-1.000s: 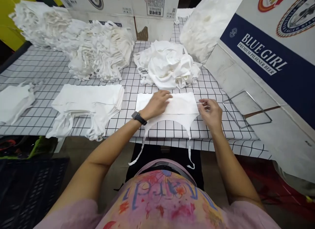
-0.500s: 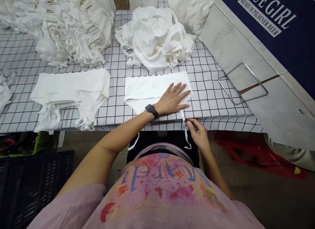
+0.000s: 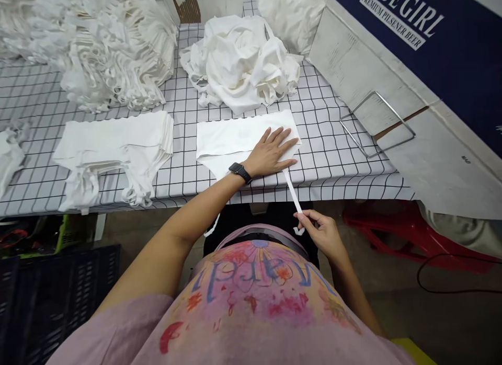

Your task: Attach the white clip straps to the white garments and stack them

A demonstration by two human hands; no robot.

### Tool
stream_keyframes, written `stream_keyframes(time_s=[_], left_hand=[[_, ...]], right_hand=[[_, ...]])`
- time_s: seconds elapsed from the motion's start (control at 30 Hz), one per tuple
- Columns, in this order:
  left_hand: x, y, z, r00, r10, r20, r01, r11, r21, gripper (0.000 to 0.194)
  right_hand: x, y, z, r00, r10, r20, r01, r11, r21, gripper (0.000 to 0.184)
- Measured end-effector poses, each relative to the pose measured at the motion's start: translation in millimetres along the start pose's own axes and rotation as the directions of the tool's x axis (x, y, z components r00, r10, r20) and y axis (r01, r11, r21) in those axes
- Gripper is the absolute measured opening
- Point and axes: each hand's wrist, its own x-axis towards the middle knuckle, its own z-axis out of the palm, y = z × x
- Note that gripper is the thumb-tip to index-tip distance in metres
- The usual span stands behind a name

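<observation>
White garment (image 3: 227,135) lies flat near the front edge of the check-covered desk (image 3: 327,145), beside a layered white stack (image 3: 117,135). Hands: the left hand (image 3: 270,155) is spread open, palm down, upon the garment; the right hand (image 3: 322,233) pinches one strap (image 3: 292,190), which runs straight.

At the right of the grid-checked tablecloth (image 3: 321,106), a metal wire frame (image 3: 392,147) (bent roughly rectangular) sits by a Blue Girl beer carton (image 3: 415,77). Below are a red plastic stool (image 3: 358,216), a black cable (image 3: 443,292) and, far left, a dark slotted crate (image 3: 78,281).
</observation>
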Motion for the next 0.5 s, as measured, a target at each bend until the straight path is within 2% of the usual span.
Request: stream_keyframes(time_s=[0.23,0.5], left_hand=[[1.6,-4.8,3.6,1.0,0.008,-0.008,-0.008,1.0,-0.021,0.075],[1.4,2.0,-3.2,0.998,-0.027,0.049,0.022,0.995,0.096,0.077]], right_hand=[[-44.7,-3.9,-8.3,0.996,0.085,0.03,-0.084,0.996,-0.029,0.035],[-67.6,-1.2,-21.5,0.987,0.159,0.027,-0.16,0.987,0.033,0.034]])
